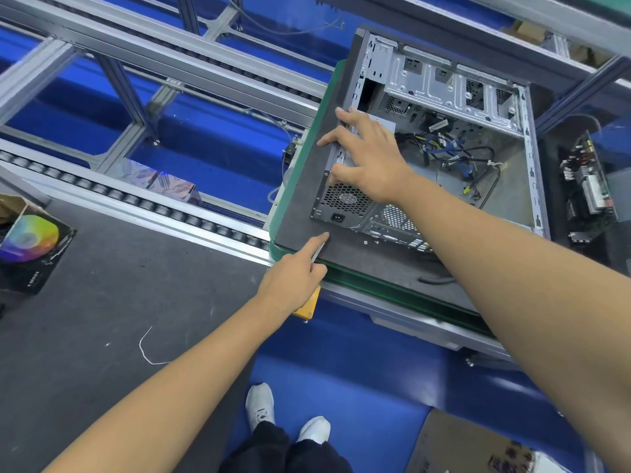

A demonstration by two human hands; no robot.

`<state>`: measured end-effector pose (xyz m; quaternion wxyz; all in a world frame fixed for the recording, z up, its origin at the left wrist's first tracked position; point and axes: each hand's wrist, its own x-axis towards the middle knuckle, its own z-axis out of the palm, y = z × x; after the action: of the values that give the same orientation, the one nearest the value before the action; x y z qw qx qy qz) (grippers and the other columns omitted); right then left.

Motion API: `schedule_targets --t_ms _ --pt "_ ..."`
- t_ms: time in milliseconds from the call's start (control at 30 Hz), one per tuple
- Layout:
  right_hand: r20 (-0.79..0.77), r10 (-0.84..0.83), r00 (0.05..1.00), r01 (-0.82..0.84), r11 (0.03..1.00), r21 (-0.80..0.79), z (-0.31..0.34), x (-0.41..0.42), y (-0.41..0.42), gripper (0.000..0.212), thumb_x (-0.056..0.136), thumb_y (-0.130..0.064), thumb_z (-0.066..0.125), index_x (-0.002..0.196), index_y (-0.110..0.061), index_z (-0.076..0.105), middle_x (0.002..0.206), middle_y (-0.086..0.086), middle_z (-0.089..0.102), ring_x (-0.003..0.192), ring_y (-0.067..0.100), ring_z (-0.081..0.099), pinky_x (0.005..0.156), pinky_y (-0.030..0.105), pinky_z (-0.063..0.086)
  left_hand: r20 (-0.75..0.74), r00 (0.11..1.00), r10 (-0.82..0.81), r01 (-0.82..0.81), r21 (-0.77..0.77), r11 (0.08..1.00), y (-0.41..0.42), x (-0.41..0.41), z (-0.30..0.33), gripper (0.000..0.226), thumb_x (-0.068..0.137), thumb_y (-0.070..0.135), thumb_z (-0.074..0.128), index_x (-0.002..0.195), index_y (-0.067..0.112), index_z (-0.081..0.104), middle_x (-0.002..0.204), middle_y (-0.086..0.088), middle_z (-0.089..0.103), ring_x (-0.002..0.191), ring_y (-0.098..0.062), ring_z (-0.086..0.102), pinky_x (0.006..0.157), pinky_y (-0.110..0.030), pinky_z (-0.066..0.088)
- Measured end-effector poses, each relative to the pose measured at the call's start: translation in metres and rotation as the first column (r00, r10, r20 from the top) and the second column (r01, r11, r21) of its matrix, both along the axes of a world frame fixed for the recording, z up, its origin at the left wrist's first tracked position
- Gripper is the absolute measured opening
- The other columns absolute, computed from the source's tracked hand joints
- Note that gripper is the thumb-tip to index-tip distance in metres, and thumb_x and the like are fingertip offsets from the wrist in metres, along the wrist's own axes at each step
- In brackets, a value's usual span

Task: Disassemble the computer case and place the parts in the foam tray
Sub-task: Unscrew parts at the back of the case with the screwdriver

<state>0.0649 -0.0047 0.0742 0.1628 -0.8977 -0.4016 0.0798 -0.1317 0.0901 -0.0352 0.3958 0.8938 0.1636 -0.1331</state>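
One open computer case (pixel 454 141) was seen lying on its side on one dark foam tray (pixel 304 186), beside one circuit board (pixel 587 186). The right hand (pixel 368 162) was spread flat over the power supply (pixel 345 199); a thin screwdriver (pixel 318 252) was pinched in the left hand (pixel 293 278), forefinger extended.
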Motion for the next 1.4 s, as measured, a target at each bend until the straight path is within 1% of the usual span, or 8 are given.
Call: schedule_targets --t_ms 200,300,433,667,800,933,1200,1400 --pt "-0.007 -0.001 1.0 0.001 1.0 -0.002 0.001 0.0 0.0 0.051 0.08 -0.045 0.059 0.13 -0.039 0.056 0.165 -0.003 0.022 0.155 0.018 0.01 0.122 0.046 0.008 -0.081 0.993 -0.086 0.079 -0.086 0.993 -0.004 0.014 0.009 0.063 0.094 0.028 0.032 0.149 0.057 0.022 0.075 -0.013 0.063 0.049 -0.03 0.066 0.062 -0.046 0.062" --pt "-0.005 -0.004 1.0 0.004 1.0 -0.008 0.0 0.0 0.001 0.052 0.078 -0.047 0.057 0.13 -0.04 0.056 0.165 -0.003 0.022 0.155 0.018 0.011 0.122 0.047 0.009 -0.098 0.988 -0.119 0.103 -0.153 0.983 -0.008 0.018 0.01 0.065 0.095 0.029 0.034 0.152 0.057 0.019 0.072 -0.009 0.062 0.049 -0.026 0.06 0.063 -0.05 0.062" --pt "-0.001 -0.009 1.0 0.009 1.0 -0.008 -0.001 0.001 0.001 0.054 0.076 -0.048 0.057 0.129 -0.041 0.056 0.164 -0.004 0.024 0.155 0.018 0.012 0.121 0.045 0.009 -0.042 0.996 -0.085 0.073 -0.232 0.97 -0.009 0.017 0.007 0.062 0.096 0.026 0.036 0.148 0.058 0.025 0.066 -0.004 0.052 0.048 -0.027 0.052 0.053 -0.05 0.059" --pt "-0.026 0.0 1.0 0.0 1.0 -0.004 0.002 -0.001 0.0 0.051 0.079 -0.047 0.053 0.13 -0.04 0.058 0.164 -0.004 0.024 0.154 0.016 0.012 0.121 0.044 0.008 0.122 0.982 0.142 -0.08 -0.413 0.907 0.006 0.005 -0.002 0.02 0.104 0.03 0.046 0.121 0.033 0.037 0.071 -0.014 0.054 0.04 -0.022 0.043 0.042 -0.04 0.043" --pt "-0.041 0.001 0.999 0.0 1.0 0.007 0.005 -0.002 -0.001 0.048 0.088 -0.036 0.038 0.133 -0.037 0.058 0.165 -0.002 0.024 0.155 0.016 0.011 0.121 0.042 0.009 0.293 0.914 0.281 -0.147 -0.406 0.902 0.014 0.004 0.002 0.026 0.108 0.037 0.043 0.133 0.046 0.046 0.069 -0.01 0.057 0.042 -0.02 0.049 0.041 -0.035 0.046" --pt "-0.04 0.002 0.999 -0.001 1.0 0.028 0.005 -0.002 -0.002 0.052 0.093 -0.028 0.028 0.136 -0.037 0.057 0.165 -0.002 0.024 0.154 0.015 0.013 0.12 0.04 0.009 0.384 0.876 0.293 -0.142 -0.374 0.916 0.017 0.006 0.009 0.041 0.11 0.038 0.041 0.146 0.058 0.039 0.063 -0.006 0.057 0.042 -0.019 0.05 0.044 -0.04 0.05" --pt "-0.035 0.012 0.999 -0.012 1.0 0.022 0.007 -0.003 -0.003 0.057 0.09 -0.027 0.028 0.139 -0.038 0.055 0.165 -0.001 0.024 0.154 0.015 0.012 0.119 0.04 0.01 0.48 0.853 0.204 -0.059 -0.301 0.952 0.012 0.015 0.026 0.049 0.109 0.036 0.039 0.149 0.063 0.03 0.061 -0.003 0.055 0.045 -0.01 0.05 0.051 -0.048 0.055" --pt "-0.045 0.012 0.999 -0.011 1.0 0.012 0.008 -0.003 -0.002 0.055 0.088 -0.026 0.034 0.138 -0.036 0.055 0.165 -0.001 0.024 0.155 0.016 0.012 0.12 0.041 0.01 0.492 0.843 0.218 -0.072 -0.298 0.952 0.006 0.022 0.028 0.047 0.109 0.036 0.04 0.149 0.061 0.032 0.059 -0.002 0.054 0.052 -0.017 0.054 0.055 -0.05 0.053"
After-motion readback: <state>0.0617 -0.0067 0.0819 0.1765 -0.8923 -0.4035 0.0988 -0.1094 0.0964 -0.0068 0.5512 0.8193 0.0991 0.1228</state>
